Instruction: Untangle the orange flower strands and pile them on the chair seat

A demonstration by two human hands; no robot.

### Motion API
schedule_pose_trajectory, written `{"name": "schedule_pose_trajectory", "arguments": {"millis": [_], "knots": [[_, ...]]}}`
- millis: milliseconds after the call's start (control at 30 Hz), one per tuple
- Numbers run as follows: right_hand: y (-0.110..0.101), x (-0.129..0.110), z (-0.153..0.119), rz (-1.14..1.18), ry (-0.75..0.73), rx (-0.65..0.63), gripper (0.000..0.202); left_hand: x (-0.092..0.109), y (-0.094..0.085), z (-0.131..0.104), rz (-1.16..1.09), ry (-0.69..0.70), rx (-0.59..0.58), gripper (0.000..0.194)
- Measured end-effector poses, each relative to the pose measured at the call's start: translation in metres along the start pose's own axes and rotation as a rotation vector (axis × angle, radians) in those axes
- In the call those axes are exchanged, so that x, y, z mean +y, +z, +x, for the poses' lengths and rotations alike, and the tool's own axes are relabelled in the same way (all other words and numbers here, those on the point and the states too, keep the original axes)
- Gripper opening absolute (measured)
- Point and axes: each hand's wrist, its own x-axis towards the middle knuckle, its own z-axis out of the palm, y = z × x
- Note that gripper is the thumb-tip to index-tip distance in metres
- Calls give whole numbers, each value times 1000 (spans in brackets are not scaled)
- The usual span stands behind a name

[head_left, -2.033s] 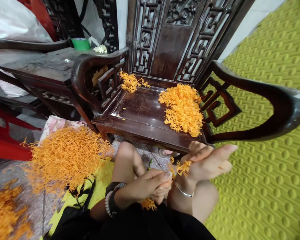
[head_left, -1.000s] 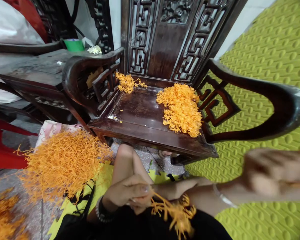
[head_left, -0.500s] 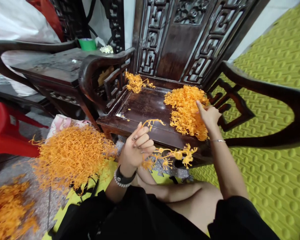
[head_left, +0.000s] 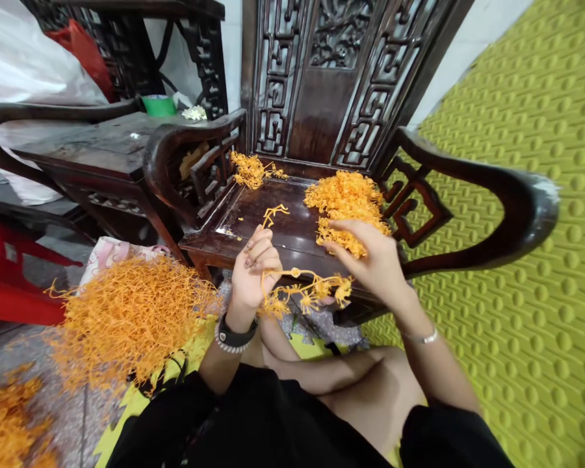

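My left hand (head_left: 257,268) is closed around orange plastic sprigs. A thin bare branched end (head_left: 274,213) sticks up above its fingers, and a longer sprig with small flower-like tips (head_left: 316,286) hangs out to the right below them. My right hand (head_left: 370,260) is open, thumb and fingers apart, with nothing visible in it. It hovers just in front of a heap of orange flower-like pieces (head_left: 346,195) on the right of the dark wooden chair seat (head_left: 283,227), partly covering the heap. A smaller orange clump (head_left: 251,170) lies at the seat's back left corner.
A large pile of thin orange stems (head_left: 141,312) spills from a pink-and-white bag (head_left: 100,257) at left. More orange pieces (head_left: 10,422) lie lower left. A red stool (head_left: 14,273), a wooden side table (head_left: 92,143) with green tape (head_left: 158,105), and yellow matting (head_left: 531,292) surround the chair.
My right hand has drawn back from the heap toward me and opened, coming nearer the left hand's sprigs. My left hand keeps its hold. The view has shifted slightly.
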Motion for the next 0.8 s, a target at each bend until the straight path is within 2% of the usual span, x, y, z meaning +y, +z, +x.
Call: {"name": "schedule_pose_trajectory", "arguments": {"millis": [67, 133, 200, 267, 333, 400, 467, 500, 567, 600, 633, 733, 767, 800], "knots": [[-6, -28, -8, 14, -254, -94, 50, -2, 3, -6, -24, -48, -5, 40], [-8, -46, -16, 105, -485, -114, 62, -4, 3, -12, -46, -95, -3, 41], [-7, -59, -24, 320, -553, -34, 62, -7, -1, -16, -70, -142, -13, 41], [-7, -73, -32, 561, -457, 14, 47, -11, -9, -20, -110, -250, -70, 42], [-10, -89, -40, 814, -263, 44, 29, -16, -19, -24, -166, -443, -180, 43], [-15, -106, -46, 1065, -42, 87, 19, -21, -27, -30, -226, -631, -289, 44], [-20, -117, -48, 1210, 196, 183, 9, -28, -29, -38, -268, -718, -342, 43], [-22, -120, -47, 1240, 291, 219, 12, -32, -28, -42, -266, -716, -341, 40], [-25, -121, -44, 1286, 449, 258, 28, -42, -25, -50, -178, -642, -296, 28], [-26, -119, -41, 1326, 521, 251, 37, -47, -23, -54, -78, -568, -244, 20], [-26, -117, -38, 1375, 591, 230, 44, -52, -21, -58, 55, -461, -172, 20], [-21, -110, -31, 1445, 747, 154, 49, -62, -16, -71, 514, -24, 54, 62], [-16, -107, -29, 1427, 766, 166, 48, -63, -13, -76, 633, 125, 85, 71], [-10, -105, -28, 1399, 772, 200, 47, -62, -10, -79, 722, 241, 58, 73]]}}
